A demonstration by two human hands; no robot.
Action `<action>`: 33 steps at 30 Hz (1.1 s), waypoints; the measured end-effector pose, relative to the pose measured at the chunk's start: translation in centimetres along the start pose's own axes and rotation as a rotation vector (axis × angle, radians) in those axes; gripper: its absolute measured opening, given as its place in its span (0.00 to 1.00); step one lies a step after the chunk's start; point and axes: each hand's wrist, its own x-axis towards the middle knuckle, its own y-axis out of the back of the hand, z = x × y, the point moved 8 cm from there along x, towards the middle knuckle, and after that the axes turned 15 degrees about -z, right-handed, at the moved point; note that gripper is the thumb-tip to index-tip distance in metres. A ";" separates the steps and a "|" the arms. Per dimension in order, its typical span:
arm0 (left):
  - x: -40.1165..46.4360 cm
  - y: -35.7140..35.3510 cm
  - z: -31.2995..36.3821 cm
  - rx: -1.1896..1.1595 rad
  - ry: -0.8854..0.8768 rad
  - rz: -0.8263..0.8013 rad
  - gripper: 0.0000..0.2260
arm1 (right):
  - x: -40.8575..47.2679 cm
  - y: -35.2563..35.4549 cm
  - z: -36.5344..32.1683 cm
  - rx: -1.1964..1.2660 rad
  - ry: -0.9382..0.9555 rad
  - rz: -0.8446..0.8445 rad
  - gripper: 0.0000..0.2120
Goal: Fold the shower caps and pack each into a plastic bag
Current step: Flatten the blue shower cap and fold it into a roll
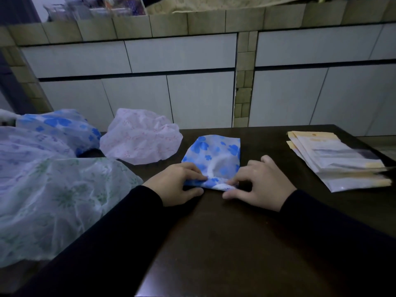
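A blue-flowered shower cap (216, 155) lies partly folded into a narrow shape on the dark table (225, 232). My left hand (179, 183) pinches its near left corner between thumb and fingers. My right hand (260, 182) pinches the near right corner, with the near edge turned up between the two hands. A stack of plastic bags (340, 161) with yellow strips lies to the right, apart from both hands.
Unfolded caps lie on the left: a pink-patterned one (141, 136), a blue-flowered one (60, 127), a purple-patterned one (25, 144) and a large green-patterned one (55, 202). White cabinet doors (182, 91) and a tiled ledge stand behind the table.
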 end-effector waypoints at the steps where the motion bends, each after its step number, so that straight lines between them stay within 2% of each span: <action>1: 0.1 -0.1 -0.2 -0.005 0.007 -0.018 0.15 | 0.0 -0.1 0.1 0.000 -0.027 -0.019 0.25; 6: 0.4 0.1 -0.6 0.027 0.023 -0.054 0.13 | -0.4 -0.5 0.5 0.040 -0.105 -0.006 0.17; 12: 0.6 0.7 -0.5 -0.002 0.091 0.042 0.11 | -0.7 -0.1 2.3 0.264 -0.165 -0.055 0.11; 20: 1.2 0.6 -1.0 -0.196 0.241 0.005 0.09 | 0.8 -1.7 3.7 0.520 -0.332 -0.209 0.12; 24: 1.5 0.7 -0.9 -0.202 0.294 0.009 0.06 | 0.8 -2.2 4.2 0.533 -0.400 -0.248 0.11; 27: 1.5 0.8 -1.0 -0.156 0.326 0.045 0.06 | 0.6 -1.7 4.3 0.393 -0.426 -0.197 0.12; 29: 1.4 0.9 -0.8 -0.083 0.326 0.097 0.09 | 0.2 -0.5 3.7 0.189 -0.369 -0.080 0.13; 31: 1.3 1.2 0.0 0.014 0.256 0.183 0.08 | -0.3 0.7 1.9 0.059 -0.152 0.037 0.10; 33: 1.3 1.5 1.3 0.091 0.095 0.281 0.06 | -0.4 0.5 -0.1 0.040 0.072 -0.003 0.13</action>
